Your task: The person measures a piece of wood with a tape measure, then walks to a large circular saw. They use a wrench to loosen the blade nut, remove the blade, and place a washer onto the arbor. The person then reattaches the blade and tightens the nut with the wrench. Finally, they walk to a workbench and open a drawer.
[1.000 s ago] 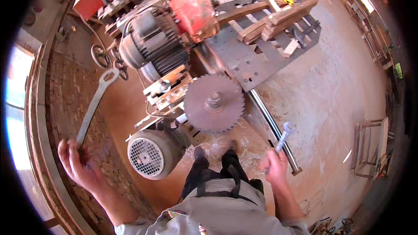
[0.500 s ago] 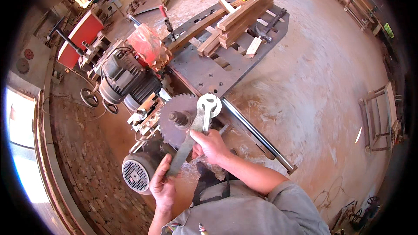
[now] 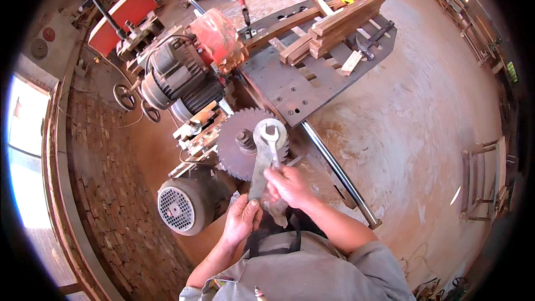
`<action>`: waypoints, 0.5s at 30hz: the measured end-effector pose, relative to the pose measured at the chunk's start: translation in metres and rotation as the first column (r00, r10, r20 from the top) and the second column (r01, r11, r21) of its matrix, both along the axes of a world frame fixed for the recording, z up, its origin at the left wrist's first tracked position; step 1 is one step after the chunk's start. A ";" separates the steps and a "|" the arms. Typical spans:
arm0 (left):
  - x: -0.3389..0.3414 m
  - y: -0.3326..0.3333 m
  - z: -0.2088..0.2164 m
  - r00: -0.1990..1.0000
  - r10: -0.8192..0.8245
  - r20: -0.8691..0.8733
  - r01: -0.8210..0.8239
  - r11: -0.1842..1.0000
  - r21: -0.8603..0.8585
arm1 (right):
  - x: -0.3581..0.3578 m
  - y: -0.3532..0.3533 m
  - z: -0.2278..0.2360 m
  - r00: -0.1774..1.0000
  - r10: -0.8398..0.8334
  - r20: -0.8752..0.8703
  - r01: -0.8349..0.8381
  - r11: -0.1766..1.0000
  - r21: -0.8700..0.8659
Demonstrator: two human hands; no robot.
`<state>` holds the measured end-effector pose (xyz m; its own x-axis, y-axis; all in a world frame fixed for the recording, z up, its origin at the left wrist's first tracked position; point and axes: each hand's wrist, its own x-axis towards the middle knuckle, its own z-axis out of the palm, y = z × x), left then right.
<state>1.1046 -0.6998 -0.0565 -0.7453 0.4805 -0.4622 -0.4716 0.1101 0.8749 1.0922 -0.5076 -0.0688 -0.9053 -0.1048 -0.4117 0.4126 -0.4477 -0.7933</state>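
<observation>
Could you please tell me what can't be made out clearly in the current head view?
Open-end wrench: head view, lower handle hidden by the right hand.
Long flat wrench: head view, gripped end hidden by the left hand.
Saw blade: head view, part of its right side covered by the wrenches.

Behind the larger wrench (image 3: 259, 174) and the smaller wrench (image 3: 273, 149) stands the saw blade (image 3: 229, 153), with a motor (image 3: 189, 207) to its near left and, to its far right, a table (image 3: 277, 79) bearing boards (image 3: 346, 28) and a hammer (image 3: 377, 39).
</observation>
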 end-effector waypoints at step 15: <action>-0.002 -0.001 -0.023 0.921 0.315 0.230 -0.337 0.939 0.066 | -0.007 0.047 0.025 0.888 -0.446 -0.116 0.446 0.895 -0.030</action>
<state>1.1030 -0.7006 -0.0800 -0.7582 0.2804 -0.5886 -0.6422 -0.1657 0.7484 1.0848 -0.4610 -0.0434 -0.8985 0.3201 -0.3003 0.0735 -0.5649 -0.8219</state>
